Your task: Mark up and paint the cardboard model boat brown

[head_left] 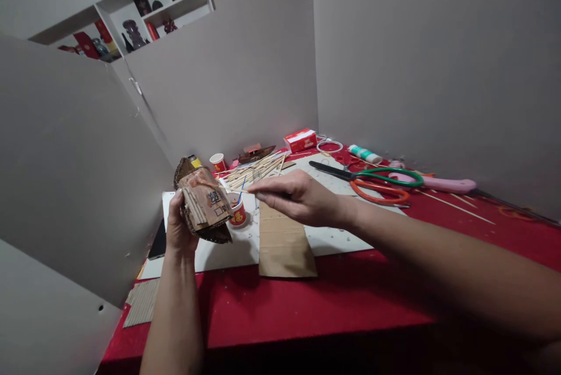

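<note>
Left hand [179, 229] is up off the red table [307, 305], forearm rising straight from below, fingers wrapped round a cardboard model [204, 202] held above the white board [228, 246]. Right hand [298, 197] reaches in from the right, palm down, fingertips pinched narrow on a thin stick [239, 190] whose tip meets the model, just above a paper cup [238, 211]
</note>
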Demonstrator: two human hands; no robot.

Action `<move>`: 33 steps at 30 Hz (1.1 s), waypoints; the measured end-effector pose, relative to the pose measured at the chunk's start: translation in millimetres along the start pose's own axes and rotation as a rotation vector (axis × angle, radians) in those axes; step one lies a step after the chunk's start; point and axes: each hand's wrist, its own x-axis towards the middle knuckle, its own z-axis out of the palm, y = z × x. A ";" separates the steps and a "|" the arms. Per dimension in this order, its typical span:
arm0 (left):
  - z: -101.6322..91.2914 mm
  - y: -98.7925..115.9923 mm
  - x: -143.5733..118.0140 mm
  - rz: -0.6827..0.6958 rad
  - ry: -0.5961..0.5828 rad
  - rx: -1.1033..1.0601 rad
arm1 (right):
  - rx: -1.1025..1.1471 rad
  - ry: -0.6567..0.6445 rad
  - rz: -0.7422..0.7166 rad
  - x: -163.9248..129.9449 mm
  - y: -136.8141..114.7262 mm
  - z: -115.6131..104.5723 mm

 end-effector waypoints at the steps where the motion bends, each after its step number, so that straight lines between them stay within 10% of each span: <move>1: 0.0 -0.1 0.1 -0.002 0.004 -0.002 | 0.010 -0.032 -0.016 0.1 0.1 -0.2; 33: -1.3 -1.6 1.5 0.084 0.042 -0.038 | 0.213 -0.166 0.271 8.6 -8.2 -9.6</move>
